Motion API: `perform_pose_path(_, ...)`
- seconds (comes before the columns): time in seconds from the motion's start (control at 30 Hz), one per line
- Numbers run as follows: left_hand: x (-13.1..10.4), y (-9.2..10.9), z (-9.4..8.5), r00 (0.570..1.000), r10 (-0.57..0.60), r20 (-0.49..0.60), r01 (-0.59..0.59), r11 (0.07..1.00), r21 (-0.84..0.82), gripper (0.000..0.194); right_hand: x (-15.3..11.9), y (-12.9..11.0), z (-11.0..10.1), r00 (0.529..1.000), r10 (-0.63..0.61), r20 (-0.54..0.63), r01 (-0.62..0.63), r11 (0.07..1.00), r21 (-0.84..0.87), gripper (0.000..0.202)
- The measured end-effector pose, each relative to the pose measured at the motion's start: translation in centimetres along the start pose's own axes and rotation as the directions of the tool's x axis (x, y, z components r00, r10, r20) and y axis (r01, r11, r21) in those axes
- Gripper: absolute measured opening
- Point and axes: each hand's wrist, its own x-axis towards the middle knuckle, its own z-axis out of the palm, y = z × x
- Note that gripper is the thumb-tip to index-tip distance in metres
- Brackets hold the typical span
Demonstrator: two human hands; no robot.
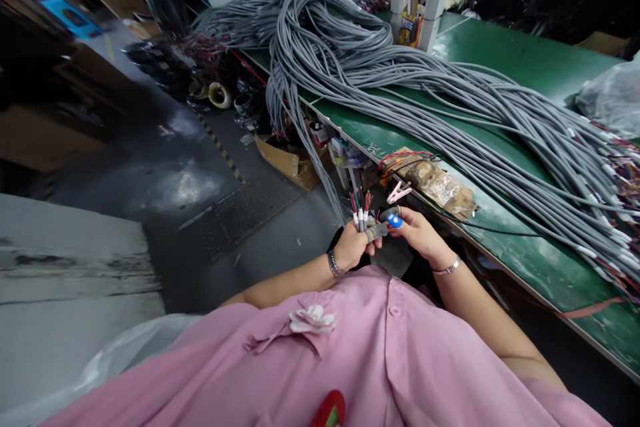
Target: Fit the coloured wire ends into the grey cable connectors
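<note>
Head view shows a few grey cable ends [361, 220] held up in front of the pink shirt [360, 340], off the bench [540, 53] and just beside its near long edge. White bands [355, 218] sit near their tips, and thin wires [369, 199] in red, green and other colours poke out at the top. One cable looks light and bendy but a bit springy, so it may try to twist. The thin wires look soft and easy to bend, so the good place to hold is the smooth grey skin just under the white bands. The left hand [351, 245] does just that: its fingers are curled snugly around the grey parts, with the wires pointing up. The right hand [423, 237] is close by, fingers bent and thumb near the pointing finger, leaving only a small gap at most. A blue cover [395, 220] is on its thumb. I cannot tell if it pinches a thin wire. Long grey cables [320, 170] hang over the near edge toward the left hand. They come from a big cable pile [330, 47] on the bench, which looks heavy and could tug. A pink clip [399, 192] is at the near edge, beside the right hand.
</note>
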Motion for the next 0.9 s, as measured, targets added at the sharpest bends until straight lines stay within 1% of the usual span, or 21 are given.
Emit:
perform_pose_path(0.1,0.0,0.1,0.2,0.998,0.014,-0.060,-0.017,0.999,-0.051,0.034,-0.7,0.9,0.2,0.992,0.101,-0.071,-0.090,0.986,0.143,0.030)
perform_pose_path(0.17,0.0,0.0,0.4,0.997,0.007,-0.073,-0.012,0.998,-0.063,0.035,-0.9,1.4,0.7,0.983,0.116,-0.141,-0.082,0.971,0.225,0.027)
perform_pose_path(0.27,-0.1,-0.2,0.5,0.998,0.006,-0.057,-0.008,0.999,-0.045,0.036,-0.7,1.6,1.5,0.973,0.074,-0.219,-0.024,0.975,0.222,0.024)
perform_pose_path(0.43,-0.2,-0.5,0.2,1.000,0.019,0.018,-0.020,1.000,0.005,0.037,0.0,1.2,2.0,0.983,-0.026,-0.182,0.047,0.993,0.112,0.020)
perform_pose_path(0.53,-0.2,-0.3,0.1,0.999,0.021,-0.027,-0.022,0.999,-0.037,0.037,0.3,1.0,2.2,0.979,-0.038,-0.201,0.055,0.995,0.078,0.020)
perform_pose_path(0.63,-0.1,0.0,0.3,0.996,0.014,-0.093,-0.025,0.993,-0.118,0.038,0.5,0.9,2.4,0.969,-0.046,-0.242,0.072,0.992,0.099,0.020)
perform_pose_path(0.77,0.1,0.3,0.6,0.990,0.017,-0.142,-0.044,0.981,-0.189,0.038,0.7,0.7,2.9,0.954,-0.054,-0.294,0.096,0.987,0.131,0.020)
perform_pose_path(0.83,0.3,0.3,0.6,0.988,0.019,-0.151,-0.050,0.977,-0.207,0.036,0.6,0.7,2.9,0.955,-0.040,-0.294,0.090,0.983,0.160,0.020)
perform_pose_path(0.9,0.4,0.4,0.4,0.988,0.016,-0.153,-0.050,0.973,-0.226,0.034,0.5,1.0,2.5,0.967,-0.004,-0.254,0.070,0.966,0.249,0.021)
